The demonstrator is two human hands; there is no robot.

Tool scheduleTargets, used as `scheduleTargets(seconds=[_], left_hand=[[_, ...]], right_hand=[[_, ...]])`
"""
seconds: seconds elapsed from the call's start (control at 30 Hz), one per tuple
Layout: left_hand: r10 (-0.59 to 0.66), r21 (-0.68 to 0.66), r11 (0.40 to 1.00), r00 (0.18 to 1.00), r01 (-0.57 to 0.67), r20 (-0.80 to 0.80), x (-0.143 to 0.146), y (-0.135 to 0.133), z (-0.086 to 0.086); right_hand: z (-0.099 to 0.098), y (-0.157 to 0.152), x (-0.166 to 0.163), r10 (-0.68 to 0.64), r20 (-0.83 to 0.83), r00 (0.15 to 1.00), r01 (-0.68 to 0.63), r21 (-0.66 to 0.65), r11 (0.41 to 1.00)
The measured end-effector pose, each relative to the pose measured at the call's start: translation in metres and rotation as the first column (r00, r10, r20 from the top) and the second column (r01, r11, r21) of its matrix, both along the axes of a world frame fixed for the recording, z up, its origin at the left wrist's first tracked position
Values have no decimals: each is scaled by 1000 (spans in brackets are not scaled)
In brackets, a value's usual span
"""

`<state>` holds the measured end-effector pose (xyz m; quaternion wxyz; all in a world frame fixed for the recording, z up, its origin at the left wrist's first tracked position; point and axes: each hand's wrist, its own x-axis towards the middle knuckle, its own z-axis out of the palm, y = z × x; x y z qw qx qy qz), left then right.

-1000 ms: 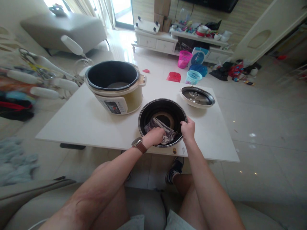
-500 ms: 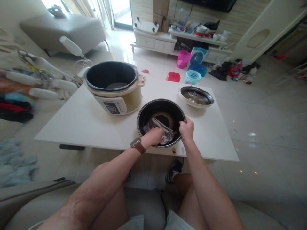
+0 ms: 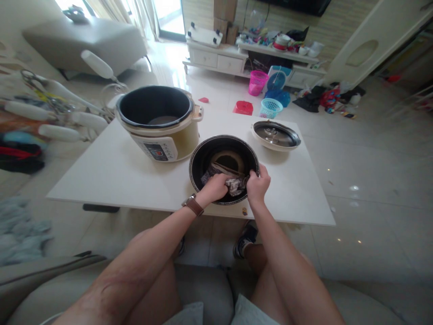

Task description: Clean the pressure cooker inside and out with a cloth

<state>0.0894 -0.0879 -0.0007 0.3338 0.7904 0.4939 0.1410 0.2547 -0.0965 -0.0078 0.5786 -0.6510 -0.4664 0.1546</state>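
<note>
Inside pot (image 3: 203, 155), cloth (image 3: 235, 184) half-hidden by hands (image 3: 216, 188)

You can read no text anywhere here. The control panel (image 3: 156, 149) on the cream-coloured electric cooker body (image 3: 158, 122) carries markings, but they are too small and blurred to make out.

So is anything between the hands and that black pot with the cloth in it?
Nothing visible. The left hand is inside the black inner pot, pressing on the cloth, and the right hand grips the pot's near rim directly.
</note>
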Motion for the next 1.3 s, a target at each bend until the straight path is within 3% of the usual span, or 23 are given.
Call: scheduleTargets(seconds=[0.13, 0.2, 0.3, 0.37, 0.53, 0.7, 0.83, 0.97, 1.17, 1.23, 1.3], left_hand=[[85, 9, 996, 953, -92, 292, 2, 5, -1], [25, -30, 999, 953, -17, 303, 2, 5, -3], [-153, -65, 984, 967, 169, 202, 1, 3, -4], [-205, -69, 974, 971, 215, 126, 0, 2, -5], [-171, -96, 982, 982, 164, -80, -1, 0, -8], [-178, -88, 983, 951, 161, -251, 6, -5, -12], [-181, -55, 983, 947, 172, -266, 10, -7, -17], [-156, 7, 986, 950, 164, -272, 9, -6, -17], [32, 63, 998, 992, -25, -121, 9, -1, -12], [174, 59, 983, 984, -176, 31, 9, 5, -9], [326, 47, 936, 911, -348, 254, 9, 13, -6]], right_hand=[[4, -2, -8, -20, 31, 999, 19, 44, 999], [5, -2, -10, -21, 34, 999, 19, 59, 998], [5, -1, -11, -12, 48, 999, 8, 82, 997], [6, -2, -11, 1, 67, 998, -7, 84, 996], [12, 1, -4, 35, 61, 998, -39, 76, 996], [20, 11, 22, 93, -46, 995, -95, -36, 995], [16, 15, 40, 202, -21, 979, -203, -65, 977], [14, 13, 39, 205, 1, 979, -205, -50, 978], [17, 9, 28, 233, 11, 972, -233, -2, 972], [17, 8, 25, 238, 9, 971, -238, 12, 971], [17, 6, 21, 239, 13, 971, -239, 27, 971]])
